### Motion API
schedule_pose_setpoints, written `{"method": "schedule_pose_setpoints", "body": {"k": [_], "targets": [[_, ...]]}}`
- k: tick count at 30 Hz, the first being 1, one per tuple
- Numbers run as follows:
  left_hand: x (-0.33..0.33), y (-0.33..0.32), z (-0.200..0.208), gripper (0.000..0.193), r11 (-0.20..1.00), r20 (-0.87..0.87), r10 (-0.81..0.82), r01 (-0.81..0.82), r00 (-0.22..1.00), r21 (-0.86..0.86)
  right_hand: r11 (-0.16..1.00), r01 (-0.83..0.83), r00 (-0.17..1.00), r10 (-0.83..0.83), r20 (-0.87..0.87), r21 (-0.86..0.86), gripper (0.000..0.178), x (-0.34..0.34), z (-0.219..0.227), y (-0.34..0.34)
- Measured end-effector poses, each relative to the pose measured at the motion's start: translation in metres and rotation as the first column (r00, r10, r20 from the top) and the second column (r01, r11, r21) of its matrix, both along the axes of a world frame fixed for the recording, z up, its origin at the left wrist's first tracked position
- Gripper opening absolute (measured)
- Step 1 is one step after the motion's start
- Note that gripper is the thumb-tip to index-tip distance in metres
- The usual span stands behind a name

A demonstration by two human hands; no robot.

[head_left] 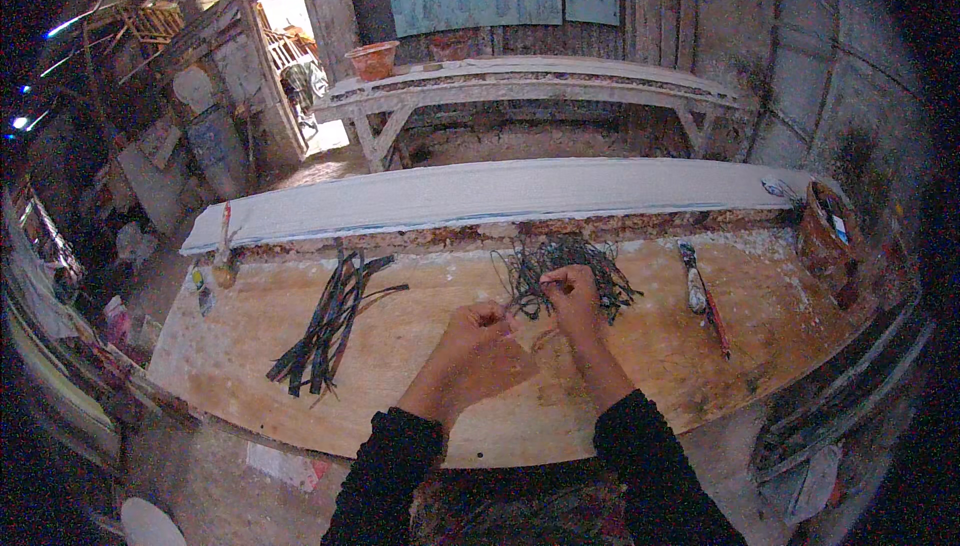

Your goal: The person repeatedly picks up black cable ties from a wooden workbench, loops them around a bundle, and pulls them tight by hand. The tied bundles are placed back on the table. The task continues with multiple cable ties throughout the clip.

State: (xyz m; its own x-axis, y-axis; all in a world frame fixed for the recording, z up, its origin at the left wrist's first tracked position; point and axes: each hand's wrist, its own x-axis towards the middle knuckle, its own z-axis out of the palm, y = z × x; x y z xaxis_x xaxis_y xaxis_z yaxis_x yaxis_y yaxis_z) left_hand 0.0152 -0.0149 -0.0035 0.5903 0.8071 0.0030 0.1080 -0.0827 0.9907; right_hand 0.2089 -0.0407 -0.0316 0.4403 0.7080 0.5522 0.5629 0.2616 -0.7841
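Note:
Both my hands are over the middle of the wooden board, close together with fingertips pinched. My left hand (480, 334) is closed just left of a tangled heap of thin dark strips (612, 271). My right hand (575, 298) overlaps the heap's near side, thumb and finger pressed together. Whatever is pinched in either hand is too fine to make out. Farther left lies a loose bundle of longer, flat black strips (325, 321), roughly lined up and crossing one another; neither hand touches it.
The wooden board (240, 376) carries a white-handled tool (694, 291) and a red stick (717, 324) at right. A brown container (826, 226) stands at its right end. Behind runs a long white-topped slab (500, 191). An orange pot (373, 62) sits on a far bench (540, 91).

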Motion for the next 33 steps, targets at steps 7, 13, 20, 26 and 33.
{"method": "schedule_pose_setpoints", "body": {"k": [7, 13, 20, 26, 33], "targets": [[-0.001, -0.013, 0.036, 0.011, 0.749, 0.385, 0.574, -0.274, 0.723, -0.603, 0.700, -0.652, 0.747, 0.527, -0.405, -0.291, 0.008, -0.028, 0.032, -0.028], [-0.008, 0.028, -0.016, 0.010, 0.772, 0.115, 0.545, -0.550, 0.831, 0.319, 0.540, -0.830, 0.532, 0.693, -0.486, -0.139, 0.023, -0.070, 0.029, -0.056], [-0.001, 0.023, -0.025, 0.009, 0.844, 0.193, 0.511, -0.532, 0.837, 0.071, 0.559, -0.784, 0.590, 0.535, -0.604, -0.269, 0.018, -0.061, 0.057, -0.055], [0.000, 0.023, -0.030, 0.010, 0.875, 0.096, 0.410, -0.421, 0.907, 0.237, 0.695, -0.669, 0.733, 0.555, -0.394, -0.265, 0.016, -0.048, 0.040, -0.041], [0.001, -0.004, 0.008, 0.009, 0.983, 0.046, 0.159, -0.162, 0.986, 0.083, 0.953, -0.259, 0.933, 0.205, -0.296, -0.155, 0.010, -0.021, 0.019, -0.013]]}}
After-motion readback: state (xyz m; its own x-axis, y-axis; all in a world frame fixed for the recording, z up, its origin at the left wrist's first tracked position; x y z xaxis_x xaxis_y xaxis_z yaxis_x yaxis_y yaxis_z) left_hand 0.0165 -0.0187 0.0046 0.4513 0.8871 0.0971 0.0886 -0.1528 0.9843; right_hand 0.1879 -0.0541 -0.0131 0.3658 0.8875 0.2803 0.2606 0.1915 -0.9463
